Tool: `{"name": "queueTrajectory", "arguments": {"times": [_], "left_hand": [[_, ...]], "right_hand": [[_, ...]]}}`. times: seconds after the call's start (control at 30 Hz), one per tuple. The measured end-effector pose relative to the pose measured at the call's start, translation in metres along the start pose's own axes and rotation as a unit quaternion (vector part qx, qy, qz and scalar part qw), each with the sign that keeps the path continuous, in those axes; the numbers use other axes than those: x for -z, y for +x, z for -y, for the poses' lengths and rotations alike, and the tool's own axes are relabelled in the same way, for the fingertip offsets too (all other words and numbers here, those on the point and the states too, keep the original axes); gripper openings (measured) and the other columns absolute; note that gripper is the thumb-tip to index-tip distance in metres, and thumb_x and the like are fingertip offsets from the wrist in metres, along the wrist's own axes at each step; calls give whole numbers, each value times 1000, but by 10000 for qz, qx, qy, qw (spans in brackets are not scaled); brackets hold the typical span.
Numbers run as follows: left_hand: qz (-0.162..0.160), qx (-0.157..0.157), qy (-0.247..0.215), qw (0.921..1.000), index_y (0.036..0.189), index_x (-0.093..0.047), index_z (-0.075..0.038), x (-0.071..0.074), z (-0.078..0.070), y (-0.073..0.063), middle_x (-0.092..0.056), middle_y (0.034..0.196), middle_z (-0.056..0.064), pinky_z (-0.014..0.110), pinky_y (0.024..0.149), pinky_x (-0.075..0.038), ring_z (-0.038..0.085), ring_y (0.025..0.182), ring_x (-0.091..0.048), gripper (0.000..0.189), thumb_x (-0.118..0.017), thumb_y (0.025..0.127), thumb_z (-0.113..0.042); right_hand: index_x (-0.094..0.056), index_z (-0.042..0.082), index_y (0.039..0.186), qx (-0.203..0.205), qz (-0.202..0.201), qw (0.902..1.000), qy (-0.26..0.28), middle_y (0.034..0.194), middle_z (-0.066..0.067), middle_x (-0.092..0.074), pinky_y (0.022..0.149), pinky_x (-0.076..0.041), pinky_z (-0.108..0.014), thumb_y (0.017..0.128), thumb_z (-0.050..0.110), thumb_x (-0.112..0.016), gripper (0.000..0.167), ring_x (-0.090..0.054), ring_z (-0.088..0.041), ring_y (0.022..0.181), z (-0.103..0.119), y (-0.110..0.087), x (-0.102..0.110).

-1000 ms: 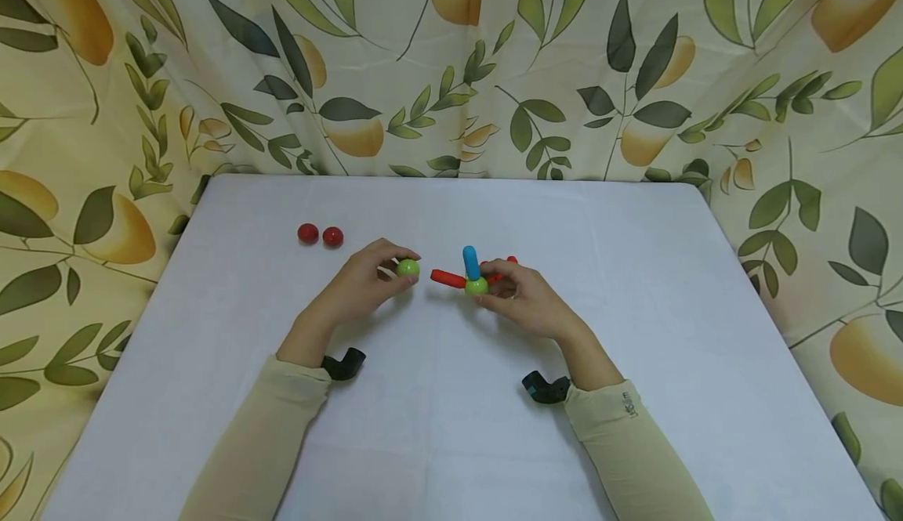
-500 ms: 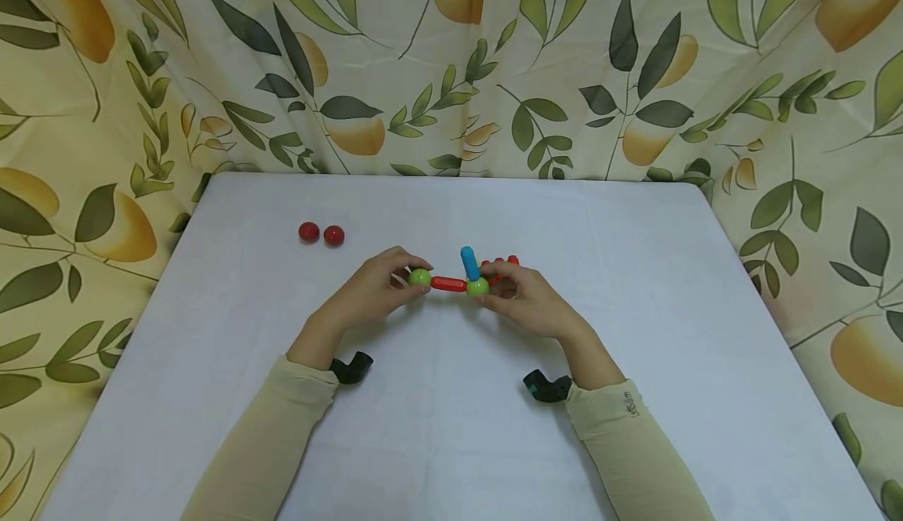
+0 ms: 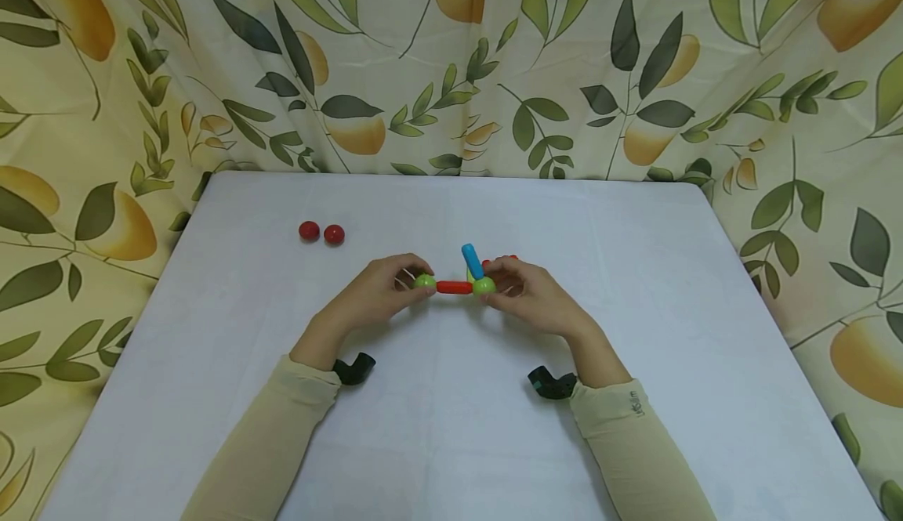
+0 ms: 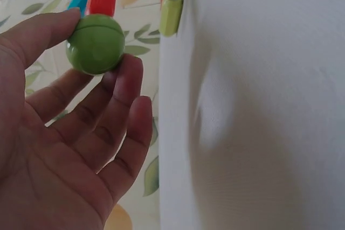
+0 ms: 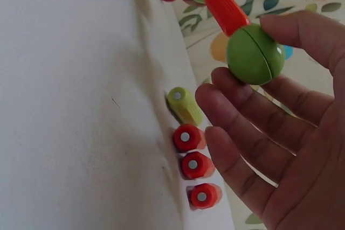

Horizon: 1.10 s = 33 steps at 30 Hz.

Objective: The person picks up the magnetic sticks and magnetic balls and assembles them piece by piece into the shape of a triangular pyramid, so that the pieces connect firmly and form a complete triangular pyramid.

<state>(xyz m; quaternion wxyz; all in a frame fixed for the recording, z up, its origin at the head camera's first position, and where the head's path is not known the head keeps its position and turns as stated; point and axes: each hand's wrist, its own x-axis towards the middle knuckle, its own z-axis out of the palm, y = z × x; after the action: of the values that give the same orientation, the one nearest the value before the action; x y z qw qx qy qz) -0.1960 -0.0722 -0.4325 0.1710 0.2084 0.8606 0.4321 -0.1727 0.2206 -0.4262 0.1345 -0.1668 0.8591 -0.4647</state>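
In the head view my left hand (image 3: 381,290) pinches a green ball (image 3: 425,281) between thumb and fingers. The ball sits at one end of a red magnetic rod (image 3: 455,287). A second green ball (image 3: 484,286) sits at the rod's other end, pinched by my right hand (image 3: 536,295). From this ball a blue rod (image 3: 473,261) points up and back. Both wrist views show the balls, left one (image 4: 95,44) and right one (image 5: 255,54), at the fingertips, held above the white table. The blue rod is mostly hidden in the right wrist view.
Two red balls (image 3: 321,233) lie at the back left of the white table (image 3: 437,427). Beyond my right hand lie a yellow-green rod (image 5: 184,105) and several red rods (image 5: 197,164) in a row, metal discs on their ends. A patterned curtain (image 3: 423,66) hangs behind.
My left hand has moved right and brought its green ball against the red rod's free end. Both hands then shifted slightly right with the joined pieces, and the blue rod tilts more to the left.
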Motion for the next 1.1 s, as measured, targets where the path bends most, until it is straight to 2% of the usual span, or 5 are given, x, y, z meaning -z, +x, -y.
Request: {"name": "queueTrajectory", "arguments": {"times": [0.2, 0.43, 0.6, 0.87, 1.1], "left_hand": [[306, -8, 73, 9995, 114, -70, -23, -4, 1, 1, -70, 101, -5, 34, 87, -55, 17, 97, -63, 23, -77, 95, -33], [605, -73, 209, 9979, 111, -70, -22, -10, 4, 2, -69, 94, -4, 32, 83, -53, 16, 91, -62, 23, -80, 92, -31], [626, 71, 126, 9979, 109, -68, -26, -15, 7, 2, -68, 93, -3, 34, 81, -53, 18, 90, -63, 24, -81, 91, -33], [569, -86, 179, 9982, 110, -68, -24, -17, 11, 5, -66, 96, -3, 33, 82, -51, 16, 90, -61, 25, -81, 91, -33], [600, 41, 80, 9982, 111, -68, -25, -17, 14, 5, -65, 94, -3, 33, 82, -50, 16, 90, -60, 27, -82, 90, -35]], "right_hand": [[-70, 16, 113, -87, 301, 9988, -367, 95, -1, -69, 77, -52, -31, 88, 23, -84, 30, -63, -21, 91, 1, -2, 5], [-70, 16, 110, -358, 696, 9947, -674, 95, -2, -67, 75, -53, -34, 85, 27, -86, 31, -61, -20, 87, -1, -2, 5], [-70, 16, 110, -467, 755, 9928, -803, 91, -2, -64, 71, -51, -34, 84, 30, -87, 34, -58, -21, 84, -6, -1, 3], [-68, 14, 104, -471, 767, 9925, -823, 77, -1, -56, 66, -43, -29, 85, 32, -87, 32, -53, -18, 75, -10, 1, 1], [-67, 14, 111, -555, 762, 9942, -515, 79, -1, -59, 64, -43, -27, 85, 31, -86, 36, -54, -18, 72, -17, 1, -3]]}}
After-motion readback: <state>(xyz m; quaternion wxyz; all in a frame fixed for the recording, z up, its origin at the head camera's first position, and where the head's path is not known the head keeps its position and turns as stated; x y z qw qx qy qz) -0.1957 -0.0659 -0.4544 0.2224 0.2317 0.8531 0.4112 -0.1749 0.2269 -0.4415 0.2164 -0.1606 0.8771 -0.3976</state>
